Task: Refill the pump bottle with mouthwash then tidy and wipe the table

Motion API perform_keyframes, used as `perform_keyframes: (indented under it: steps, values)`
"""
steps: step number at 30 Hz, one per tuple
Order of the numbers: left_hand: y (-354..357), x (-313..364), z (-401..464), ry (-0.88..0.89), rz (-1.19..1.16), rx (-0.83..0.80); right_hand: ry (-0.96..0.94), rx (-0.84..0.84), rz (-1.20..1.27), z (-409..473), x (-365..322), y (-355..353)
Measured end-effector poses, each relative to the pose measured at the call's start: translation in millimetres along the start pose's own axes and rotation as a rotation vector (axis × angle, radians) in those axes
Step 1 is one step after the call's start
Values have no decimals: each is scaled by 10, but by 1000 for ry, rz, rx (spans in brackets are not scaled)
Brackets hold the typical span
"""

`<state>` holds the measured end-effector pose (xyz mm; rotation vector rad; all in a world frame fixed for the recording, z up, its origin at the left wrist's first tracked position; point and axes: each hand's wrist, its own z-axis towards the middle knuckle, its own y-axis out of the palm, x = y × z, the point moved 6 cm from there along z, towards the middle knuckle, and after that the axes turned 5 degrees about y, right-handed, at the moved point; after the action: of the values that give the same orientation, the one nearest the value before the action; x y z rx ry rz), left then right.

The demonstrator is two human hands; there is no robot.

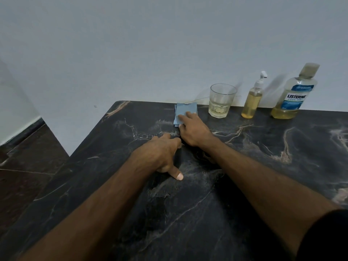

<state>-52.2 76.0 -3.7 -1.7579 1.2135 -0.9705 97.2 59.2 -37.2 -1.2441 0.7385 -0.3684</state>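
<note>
Right hand (194, 131), fingers flat on blue cloth (185, 113) at far edge of dark surface (244, 176); left hand (162, 154) rests loosely spread, holding nothing; glass (221, 100), pump bottle (253, 98), mouthwash bottle (293, 95) far right.

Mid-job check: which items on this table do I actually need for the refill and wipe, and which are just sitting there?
Needed for the job:
pump bottle
mouthwash bottle
blue cloth, under the right hand
table, to be wiped

Just sitting there:
glass, with a little yellowish liquid in it
left hand rests on the table, holding nothing
</note>
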Motion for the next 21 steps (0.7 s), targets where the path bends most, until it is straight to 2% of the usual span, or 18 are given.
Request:
perform_keyframes:
  steps: [4, 15, 21]
  values:
    - [2, 15, 4, -8, 11, -15, 5, -36, -31, 36, -28, -12]
    - [12, 21, -18, -9, -5, -14, 6, 23, -37, 78, -64, -12]
    - [22, 24, -52, -8, -61, 22, 23, 8, 61, -160, -7, -78]
